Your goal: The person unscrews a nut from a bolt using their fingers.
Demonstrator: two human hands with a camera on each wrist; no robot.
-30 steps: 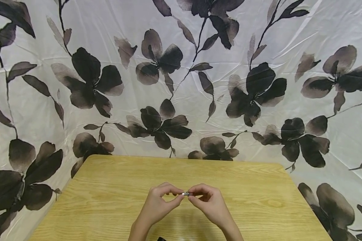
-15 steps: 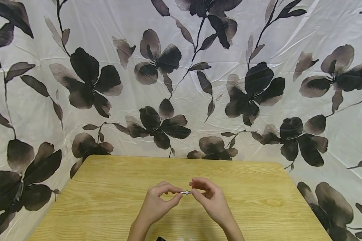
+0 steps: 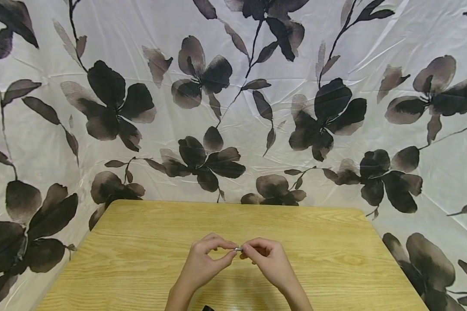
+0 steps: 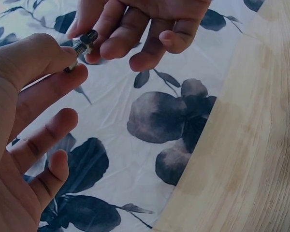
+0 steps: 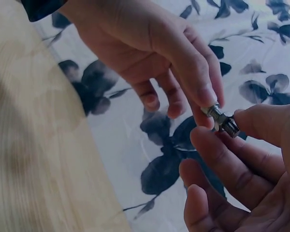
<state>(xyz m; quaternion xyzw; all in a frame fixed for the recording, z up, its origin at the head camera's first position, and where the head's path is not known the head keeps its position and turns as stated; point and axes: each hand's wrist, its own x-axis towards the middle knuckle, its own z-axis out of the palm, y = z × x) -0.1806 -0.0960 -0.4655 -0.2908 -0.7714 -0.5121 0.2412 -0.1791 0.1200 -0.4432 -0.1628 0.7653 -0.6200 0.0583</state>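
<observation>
A small silvery bolt with a threaded shaft lies roughly level between both hands, held above the table. Partway along its thread sits a metal nut. My left hand pinches one end of the bolt between thumb and index finger; that end is mostly covered by the fingertips. From the other side, my right hand has its thumb and index finger at the nut, pinching it. The bolt's free threaded tip sticks out past the nut in both wrist views. The other fingers of both hands are loosely bent.
Beneath the hands is a wood-grain table. A small black object is cut off by the bottom edge of the head view. Behind and beside the table hangs a pale cloth printed with dark flowers.
Half a second ago the right index finger was lifted away from the thumb, showing more of the bolt and nut; now those fingers have closed in again. The left hand keeps its pinch, nearly still.
</observation>
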